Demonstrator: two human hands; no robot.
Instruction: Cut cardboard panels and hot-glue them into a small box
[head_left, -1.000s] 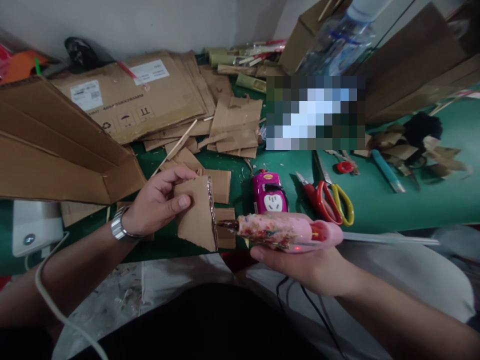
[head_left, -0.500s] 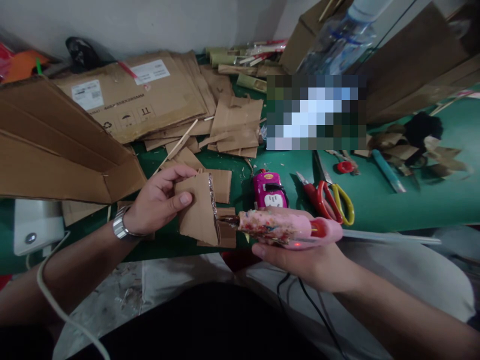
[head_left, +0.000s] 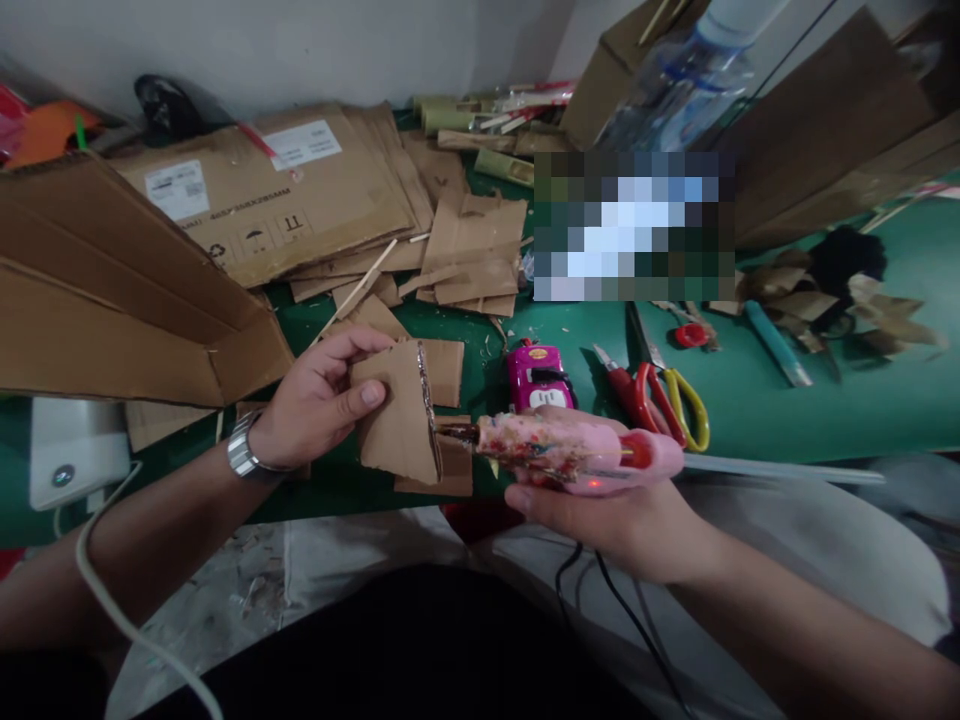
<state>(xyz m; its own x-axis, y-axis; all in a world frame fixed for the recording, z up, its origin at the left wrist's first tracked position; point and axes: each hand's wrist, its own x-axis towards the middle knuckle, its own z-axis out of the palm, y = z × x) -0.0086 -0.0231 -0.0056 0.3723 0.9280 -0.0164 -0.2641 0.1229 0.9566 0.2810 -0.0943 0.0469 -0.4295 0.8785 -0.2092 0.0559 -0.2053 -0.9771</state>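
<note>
My left hand [head_left: 322, 400], with a metal watch at the wrist, pinches a small cut piece of cardboard [head_left: 397, 415] between thumb and fingers. Along that piece's right edge runs a shiny line of glue. My right hand [head_left: 607, 520] grips a pink hot glue gun [head_left: 555, 450], smeared with old glue and showing a small red light. Its dark nozzle meets the glued edge of the cardboard. A clear glue stick [head_left: 787, 468] pokes out of the gun's back end. Other cardboard scraps [head_left: 442, 372] lie on the table behind the held piece.
On the green table [head_left: 810, 420] are a magenta socket box [head_left: 538, 375], scissors [head_left: 679, 400] with red and yellow handles, and a teal cutter [head_left: 776, 342]. Stacked cardboard [head_left: 315, 210] and an open carton [head_left: 135, 280] stand left. A water bottle [head_left: 675, 90] is at the back.
The glue gun's nozzle has shifted very slightly upward along the cardboard's right edge. The cardboard stays in my left hand, almost unmoved.
</note>
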